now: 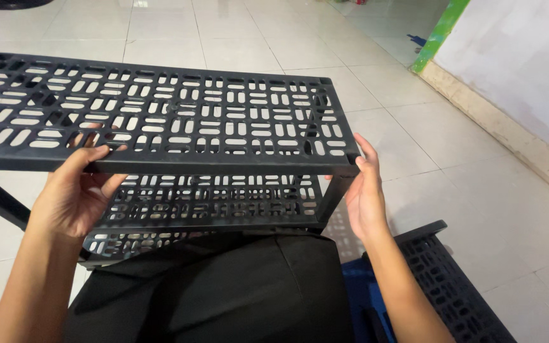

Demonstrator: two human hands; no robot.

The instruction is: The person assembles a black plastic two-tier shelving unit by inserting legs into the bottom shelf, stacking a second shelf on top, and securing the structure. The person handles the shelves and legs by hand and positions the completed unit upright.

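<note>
A black plastic rack with slotted shelves fills the middle of the head view; its top shelf (160,114) sits above a lower shelf (211,200), joined by a corner post (335,190). My left hand (74,190) grips the front edge of the top shelf near its left part, fingers curled over the rim. At the front right corner, my right hand (365,190) presses flat against the shelf and post. The rack rests over my lap, which is covered in black cloth (223,292).
Another loose black slotted shelf panel (452,286) lies at the lower right beside a blue object (360,286). Pale floor tiles (452,133) spread all around. A whitish wall with a green strip (440,35) runs along the right.
</note>
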